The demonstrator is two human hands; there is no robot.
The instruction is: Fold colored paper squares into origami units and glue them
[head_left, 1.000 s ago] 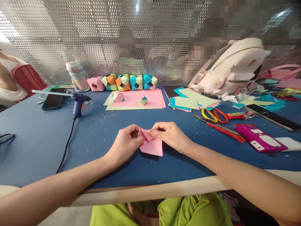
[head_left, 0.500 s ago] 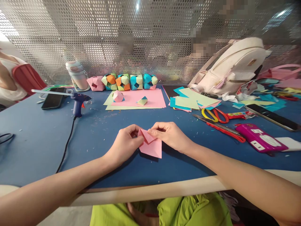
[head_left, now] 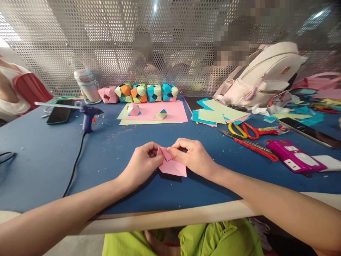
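Observation:
Between my two hands is a small pink sheet of paper [head_left: 173, 168], held just above the blue table, its upper corner folded down into a flap. My left hand [head_left: 142, 163] pinches its left edge, thumb in front and fingers curled behind. On the right side, the thumb of my right hand [head_left: 195, 156] presses on the flap, with the other fingers bent behind the paper. Beyond the hands, a pink-and-blue folded paper piece [head_left: 133, 109] and a small green-and-blue one [head_left: 161, 114] rest on pink sheets [head_left: 176, 110].
Several folded paper balls [head_left: 139, 93] line the mesh partition. A glue gun [head_left: 87, 119] with a cord stands left, near a phone [head_left: 60, 112] and a bottle [head_left: 87, 85]. At right lie scissors [head_left: 246, 131], a box cutter [head_left: 255, 149], a purple power strip [head_left: 295, 156] and a backpack [head_left: 269, 76].
The pink paper has tilted slightly, its lower right corner shifting right and up. My right thumb has slid a little along the flap; both hands keep their hold.

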